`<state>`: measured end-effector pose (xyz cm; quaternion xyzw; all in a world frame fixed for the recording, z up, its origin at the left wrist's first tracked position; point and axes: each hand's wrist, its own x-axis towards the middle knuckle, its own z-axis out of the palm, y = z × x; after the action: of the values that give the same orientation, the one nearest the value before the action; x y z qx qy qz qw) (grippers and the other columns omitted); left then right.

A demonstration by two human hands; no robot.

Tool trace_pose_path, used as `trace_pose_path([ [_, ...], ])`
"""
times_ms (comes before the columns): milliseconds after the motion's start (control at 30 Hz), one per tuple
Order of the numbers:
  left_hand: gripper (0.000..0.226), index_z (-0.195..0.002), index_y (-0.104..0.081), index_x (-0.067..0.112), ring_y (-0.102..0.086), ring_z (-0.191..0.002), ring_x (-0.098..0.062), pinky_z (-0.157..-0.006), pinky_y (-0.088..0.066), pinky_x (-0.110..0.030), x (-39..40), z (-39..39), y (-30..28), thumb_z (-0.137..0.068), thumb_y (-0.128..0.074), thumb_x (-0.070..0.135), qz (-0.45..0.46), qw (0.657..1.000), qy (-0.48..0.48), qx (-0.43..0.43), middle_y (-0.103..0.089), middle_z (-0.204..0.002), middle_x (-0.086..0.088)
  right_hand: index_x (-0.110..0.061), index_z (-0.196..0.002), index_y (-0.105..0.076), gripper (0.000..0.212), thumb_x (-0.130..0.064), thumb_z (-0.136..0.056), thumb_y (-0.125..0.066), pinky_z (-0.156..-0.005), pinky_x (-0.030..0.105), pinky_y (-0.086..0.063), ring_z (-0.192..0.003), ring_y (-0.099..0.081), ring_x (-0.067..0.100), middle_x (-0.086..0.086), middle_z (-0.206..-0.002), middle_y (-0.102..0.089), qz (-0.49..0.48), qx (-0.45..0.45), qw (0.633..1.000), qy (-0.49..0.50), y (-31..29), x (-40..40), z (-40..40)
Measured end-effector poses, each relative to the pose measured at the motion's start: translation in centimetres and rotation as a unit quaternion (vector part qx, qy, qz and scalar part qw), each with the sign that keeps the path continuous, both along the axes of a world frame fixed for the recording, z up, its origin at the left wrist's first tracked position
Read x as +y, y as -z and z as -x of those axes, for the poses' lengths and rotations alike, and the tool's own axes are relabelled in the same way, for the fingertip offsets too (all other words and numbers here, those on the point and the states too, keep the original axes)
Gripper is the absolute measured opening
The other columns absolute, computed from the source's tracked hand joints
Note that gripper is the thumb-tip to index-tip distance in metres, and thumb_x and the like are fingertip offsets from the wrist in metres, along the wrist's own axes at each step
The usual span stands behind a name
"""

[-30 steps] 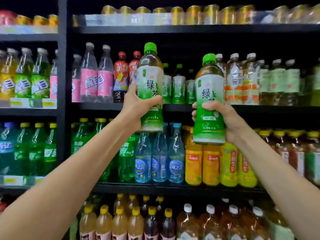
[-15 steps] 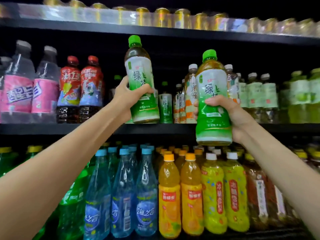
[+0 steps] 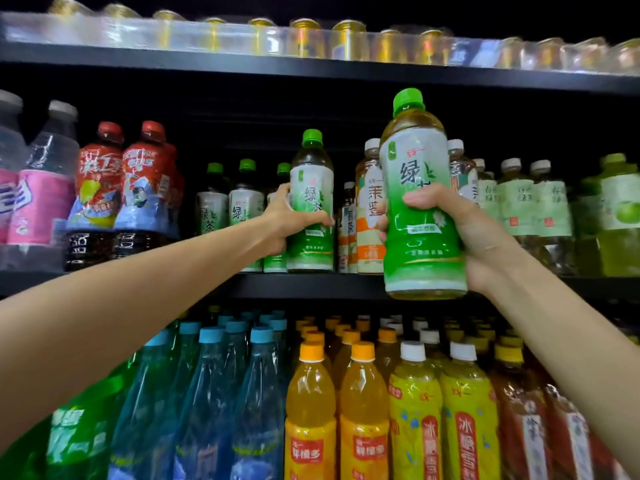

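One bottle (image 3: 311, 195) lowered onto shelf (image 3: 311, 287), gripped

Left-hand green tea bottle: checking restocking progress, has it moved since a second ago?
Yes. The left hand has carried its green tea bottle forward, its base now down at the middle shelf beside the matching bottles.

Views: I have one feed, a wide-angle camera worn on the person's head.
Facing: forward at the shelving, about level with the black metal middle shelf (image 3: 311, 286); the black top shelf (image 3: 311, 68) slants down rightward.
Nearness: close; the left forearm (image 3: 138, 292) and right forearm (image 3: 568, 334) enter from the lower corners.
Scale: the near green-capped plastic tea bottle (image 3: 420, 216) looms right of centre; the far green-capped plastic tea bottle (image 3: 311, 202) shows smaller.
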<state>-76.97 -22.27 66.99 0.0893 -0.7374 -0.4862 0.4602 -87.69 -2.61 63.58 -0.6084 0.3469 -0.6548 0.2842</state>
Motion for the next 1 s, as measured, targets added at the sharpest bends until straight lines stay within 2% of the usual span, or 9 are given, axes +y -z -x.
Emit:
trace_pose_path([
  [133,0.081,-0.131,-0.03,0.018,-0.062,-0.084,-0.022,-0.072,-0.055,-0.042,-0.7,2.9,-0.2,-0.069,-0.077,-0.004,0.011,1.0,-0.003,-0.017,-0.058,-0.098,-0.005,-0.005,-0.094,-0.067,0.039,-0.019,-0.058,-0.07,-0.063,0.031,-0.057,-0.067,-0.066,0.021,0.011,-0.079,-0.068,0.004,-0.004,1.0,-0.008,-0.4,0.0,0.7],
  [233,0.091,-0.139,-0.024,0.018,-0.06,-0.097,-0.023,-0.081,-0.053,-0.042,-1.4,4.9,0.1,-0.069,-0.082,0.007,0.037,0.998,-0.024,-0.036,-0.057,-0.112,-0.008,-0.006,-0.096,-0.066,0.033,-0.014,-0.064,-0.068,-0.062,0.031,-0.057,-0.067,-0.066,0.02,0.01,-0.079,-0.068,0.001,-0.011,1.0,0.011,-0.7,-0.2,1.2],
  [333,0.102,-0.144,-0.02,0.017,-0.058,-0.108,-0.024,-0.093,-0.05,-0.044,-2.1,6.1,0.3,-0.066,-0.085,0.019,0.051,0.997,-0.036,-0.044,-0.056,-0.122,-0.009,-0.005,-0.096,-0.066,0.039,-0.017,-0.06,-0.071,-0.064,0.032,-0.057,-0.069,-0.067,0.02,0.011,-0.08,-0.069,-0.006,-0.011,1.0,0.025,-0.7,-0.4,1.7],
  [400,0.102,-0.145,-0.02,0.017,-0.056,-0.109,-0.02,-0.094,-0.048,-0.037,-2.4,6.2,0.2,-0.066,-0.085,0.025,0.066,0.995,-0.05,-0.052,-0.054,-0.126,-0.004,-0.003,-0.095,-0.067,0.046,-0.021,-0.054,-0.073,-0.064,0.032,-0.057,-0.069,-0.067,0.021,0.012,-0.079,-0.069,-0.014,-0.012,0.999,0.032,-0.7,-0.6,2.0],
  [500,0.1,-0.144,-0.023,0.013,-0.051,-0.114,-0.019,-0.09,-0.042,-0.027,-2.6,5.7,0.2,-0.066,-0.084,0.023,0.107,0.987,-0.106,-0.06,-0.051,-0.126,-0.002,-0.004,-0.091,-0.07,0.042,-0.021,-0.053,-0.073,-0.065,0.032,-0.057,-0.069,-0.067,0.02,0.012,-0.08,-0.07,-0.014,-0.022,0.999,0.033,-0.8,-0.8,2.2],
  [767,0.089,-0.127,-0.048,0.008,-0.056,-0.11,-0.024,-0.092,-0.048,-0.037,-2.6,5.5,0.7,-0.053,-0.091,0.035,0.173,0.945,-0.271,-0.058,-0.06,-0.116,-0.007,-0.003,-0.094,-0.067,0.047,-0.019,-0.05,-0.076,-0.062,0.032,-0.057,-0.068,-0.067,0.022,0.012,-0.079,-0.068,-0.007,-0.028,1.0,0.007,-0.7,-2.0,1.9],
  [833,0.08,-0.119,-0.053,0.008,-0.057,-0.101,-0.019,-0.082,-0.049,-0.032,-2.9,6.0,0.7,-0.054,-0.09,0.036,0.186,0.937,-0.288,-0.064,-0.06,-0.108,-0.003,-0.003,-0.097,-0.066,0.057,-0.019,-0.044,-0.082,-0.064,0.032,-0.056,-0.07,-0.066,0.022,0.012,-0.082,-0.068,-0.008,-0.019,1.0,0.009,-0.7,-2.3,1.8],
  [933,0.063,-0.106,-0.057,0.006,-0.05,-0.08,-0.014,-0.062,-0.04,-0.024,-3.3,6.4,0.7,-0.059,-0.087,0.036,0.193,0.925,-0.313,-0.092,-0.057,-0.094,-0.002,-0.003,-0.091,-0.068,0.047,-0.02,-0.048,-0.077,-0.065,0.031,-0.056,-0.071,-0.066,0.02,0.011,-0.082,-0.069,-0.007,-0.027,1.0,0.009,-0.7,-2.6,1.6],
  [1000,0.057,-0.101,-0.06,0.005,-0.052,-0.078,-0.015,-0.062,-0.041,-0.025,-3.8,6.7,0.6,-0.06,-0.087,0.034,0.188,0.923,-0.32,-0.1,-0.06,-0.095,-0.005,-0.003,-0.092,-0.068,0.045,-0.022,-0.051,-0.074,-0.065,0.031,-0.057,-0.071,-0.066,0.02,0.01,-0.082,-0.069,0.0,-0.031,0.999,0.004,-0.7,-2.6,1.5],
])
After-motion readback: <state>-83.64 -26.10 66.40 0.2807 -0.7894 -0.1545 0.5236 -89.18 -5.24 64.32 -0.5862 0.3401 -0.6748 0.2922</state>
